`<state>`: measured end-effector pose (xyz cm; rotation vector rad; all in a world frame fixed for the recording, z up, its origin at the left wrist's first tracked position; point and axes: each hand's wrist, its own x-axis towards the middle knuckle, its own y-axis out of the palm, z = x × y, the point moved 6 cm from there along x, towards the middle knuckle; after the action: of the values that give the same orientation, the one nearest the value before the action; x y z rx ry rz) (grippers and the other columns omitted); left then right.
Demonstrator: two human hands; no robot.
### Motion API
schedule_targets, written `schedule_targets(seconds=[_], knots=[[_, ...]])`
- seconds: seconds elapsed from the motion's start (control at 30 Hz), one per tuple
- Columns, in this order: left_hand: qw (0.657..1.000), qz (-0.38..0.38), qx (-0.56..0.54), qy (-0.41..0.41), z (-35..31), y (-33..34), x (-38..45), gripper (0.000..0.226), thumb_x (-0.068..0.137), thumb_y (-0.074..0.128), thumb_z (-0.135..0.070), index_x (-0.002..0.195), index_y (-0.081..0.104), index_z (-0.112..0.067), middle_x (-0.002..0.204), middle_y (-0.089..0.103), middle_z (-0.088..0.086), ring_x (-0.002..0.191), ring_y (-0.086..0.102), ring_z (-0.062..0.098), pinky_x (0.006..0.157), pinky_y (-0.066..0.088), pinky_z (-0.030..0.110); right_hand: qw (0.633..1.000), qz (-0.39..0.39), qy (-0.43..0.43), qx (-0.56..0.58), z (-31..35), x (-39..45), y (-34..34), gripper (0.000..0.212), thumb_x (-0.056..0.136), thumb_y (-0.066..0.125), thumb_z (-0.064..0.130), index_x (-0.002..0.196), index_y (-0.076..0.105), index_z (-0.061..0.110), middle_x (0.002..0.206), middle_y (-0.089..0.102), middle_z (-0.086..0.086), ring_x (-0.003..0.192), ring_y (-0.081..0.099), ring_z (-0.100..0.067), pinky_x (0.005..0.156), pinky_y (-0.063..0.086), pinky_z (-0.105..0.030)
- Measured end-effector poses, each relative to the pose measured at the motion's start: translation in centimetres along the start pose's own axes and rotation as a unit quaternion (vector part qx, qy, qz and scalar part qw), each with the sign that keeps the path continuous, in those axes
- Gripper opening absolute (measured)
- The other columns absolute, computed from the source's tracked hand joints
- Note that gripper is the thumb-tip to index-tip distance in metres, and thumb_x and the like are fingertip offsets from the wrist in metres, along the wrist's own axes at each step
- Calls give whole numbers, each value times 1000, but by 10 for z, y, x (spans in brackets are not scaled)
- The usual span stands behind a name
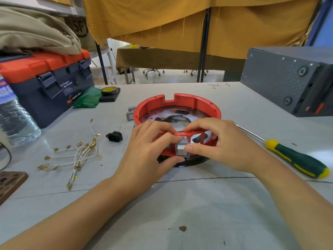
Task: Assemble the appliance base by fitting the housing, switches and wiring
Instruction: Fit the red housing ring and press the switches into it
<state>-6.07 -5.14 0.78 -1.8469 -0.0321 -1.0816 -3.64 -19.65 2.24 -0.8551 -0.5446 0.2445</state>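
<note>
A round red housing (182, 103) stands on the grey table, on a black base ring (191, 162). Both hands are at its near wall. My left hand (149, 150) grips the near rim, index finger bent over a grey switch (182, 147) that sits in an opening of the wall. My right hand (218, 143) pinches the same switch with the thumb, its fingers curled over the rim. Two more grey switches (130, 112) lie at the housing's left. White wires with gold terminals (79, 154) are spread at the left. A black power socket (114, 136) lies beside them.
A green and yellow screwdriver (295, 157) lies at the right. A grey metal box (292, 80) stands at the back right. A blue and orange toolbox (48, 83) stands at the back left, with a tape roll (109, 90), green bag (88, 99) and water bottle (12, 116) nearby.
</note>
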Motion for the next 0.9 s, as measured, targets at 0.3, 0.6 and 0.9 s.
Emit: schedule_targets(seconds=[0.3,0.6,0.9], knots=[[999,-29,25,26,0,-3,0,34,76,67,-37,99,70,-13,105,64,3,99,53,18,90,36,32,1000,6,4,4,-3,0,3,33,71,67,57,100,57,46,91,54,36,99,45,18,66,41,-3],[993,-32,86,71,-6,-8,1,33,76,71,-36,96,71,-10,102,66,4,95,57,21,89,37,35,1000,-3,-2,-13,-3,0,3,32,76,66,53,105,61,41,91,53,35,98,48,13,71,39,-5],[999,16,35,-17,4,-3,3,46,73,68,-41,111,65,-15,111,63,1,106,48,16,95,31,28,1000,-21,-8,-20,-6,1,4,31,77,66,51,105,62,40,89,49,40,99,46,16,74,37,-4]])
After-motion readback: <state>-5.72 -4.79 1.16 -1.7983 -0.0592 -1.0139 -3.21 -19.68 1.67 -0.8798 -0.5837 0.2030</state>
